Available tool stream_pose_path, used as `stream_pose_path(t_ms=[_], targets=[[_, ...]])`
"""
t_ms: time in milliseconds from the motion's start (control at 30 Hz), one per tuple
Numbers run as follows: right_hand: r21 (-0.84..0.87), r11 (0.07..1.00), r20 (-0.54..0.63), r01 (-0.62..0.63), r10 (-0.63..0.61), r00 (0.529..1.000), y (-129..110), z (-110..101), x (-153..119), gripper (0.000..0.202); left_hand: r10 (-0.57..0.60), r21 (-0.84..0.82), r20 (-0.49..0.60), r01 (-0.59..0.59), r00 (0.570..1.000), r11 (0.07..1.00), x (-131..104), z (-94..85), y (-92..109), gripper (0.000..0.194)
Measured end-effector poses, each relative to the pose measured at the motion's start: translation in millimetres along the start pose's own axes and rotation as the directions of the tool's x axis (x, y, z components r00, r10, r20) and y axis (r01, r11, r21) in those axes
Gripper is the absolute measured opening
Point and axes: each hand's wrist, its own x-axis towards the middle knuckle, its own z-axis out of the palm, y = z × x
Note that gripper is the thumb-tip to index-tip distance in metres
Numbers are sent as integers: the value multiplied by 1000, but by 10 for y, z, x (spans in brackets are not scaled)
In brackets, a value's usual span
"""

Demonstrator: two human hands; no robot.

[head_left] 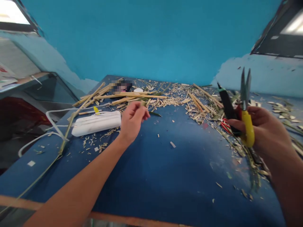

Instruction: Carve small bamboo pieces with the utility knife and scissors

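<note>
My right hand (265,129) grips a pair of scissors (247,116) with a yellow handle, blades pointing up and slightly apart. In the same hand is a slim black tool (228,108) with a dark pointed tip and a green band; its exact kind is unclear. Some red (226,126) shows beside it, partly hidden. My left hand (133,121) is closed in a pinch above the blue table (170,176), near the thin sticks. A greenish, leaf-like piece (155,113) shows just past its fingers; whether they hold it, I cannot tell.
A white power strip (97,123) with white cables (53,121) lies left of my left hand. Pale sticks (99,91) and a phone-like dark object (125,85) lie behind. Shavings (165,101) cover the back and right, before a blue wall (151,41).
</note>
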Motion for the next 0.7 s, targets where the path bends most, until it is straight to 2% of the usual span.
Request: stream_pose_path(t_ms=[33, 67, 100, 133, 167, 200, 233, 267, 300, 333, 367, 400, 433, 467, 533, 600, 700], targets=[[-5, 1000, -5, -1, 1, 1000, -4, -4, -17, 42, -137, -21, 248, 147, 959, 989, -68, 38, 47, 7], [-9, 1000, -6, -2, 2, 1000, -6, -4, -35, 43, -278, 33, 516, 305, 810, 952, -144, 84, 91, 6], [-12, 1000, -6, -4, 3, 1000, -7, -3, -54, 43, -359, 121, 707, 396, 610, 910, -222, 135, 127, 8], [-18, 1000, -3, -6, 6, 1000, -6, 0, -74, 42, -401, 220, 820, 423, 408, 879, -294, 186, 151, 10], [-23, 1000, -2, -8, 7, 1000, -6, 1, -94, 42, -405, 293, 880, 387, 247, 874, -352, 232, 157, 12], [-27, 1000, -5, -8, 8, 1000, -6, 0, -113, 42, -394, 325, 901, 318, 180, 891, -389, 266, 143, 14], [-31, 999, -10, -8, 8, 1000, -8, -4, -133, 43, -389, 338, 899, 245, 201, 909, -398, 285, 110, 17], [-36, 999, -15, -12, 12, 1000, -12, -12, -153, 45, -395, 352, 869, 188, 299, 917, -378, 284, 60, 19], [-42, 999, -21, -21, 20, 1000, -20, -22, -172, 46, -389, 373, 803, 130, 451, 919, -332, 262, -2, 20], [-46, 998, -28, -30, 29, 999, -30, -33, -192, 48, -362, 409, 687, 77, 630, 909, -264, 223, -69, 20], [-51, 998, -28, -41, 40, 999, -41, -44, -213, 50, -294, 453, 502, 42, 813, 890, -184, 172, -133, 18], [-56, 997, -22, -52, 51, 998, -51, -52, -235, 51, -209, 484, 304, 39, 930, 874, -101, 116, -188, 18], [-66, 996, -7, -64, 64, 998, -56, -57, -257, 51, -149, 470, 155, 60, 977, 881, -25, 62, -230, 20], [-81, 994, 12, -73, 75, 997, -52, -56, -280, 51, -117, 402, 56, 84, 992, 912, 37, 17, -256, 21], [-147, 986, 71, -81, 92, 993, -11, -35, -327, 50, -128, 214, -33, 132, 991, 968, 101, -29, -264, 21], [-249, 967, 144, -52, 89, 986, 82, 7, -371, 46, -204, 43, -9, 204, 979, 978, 94, -18, -234, 22], [-498, 865, 206, 52, 60, 977, 278, 82, -416, 41, -319, -127, 119, 333, 940, 934, 23, 41, -181, 23]])
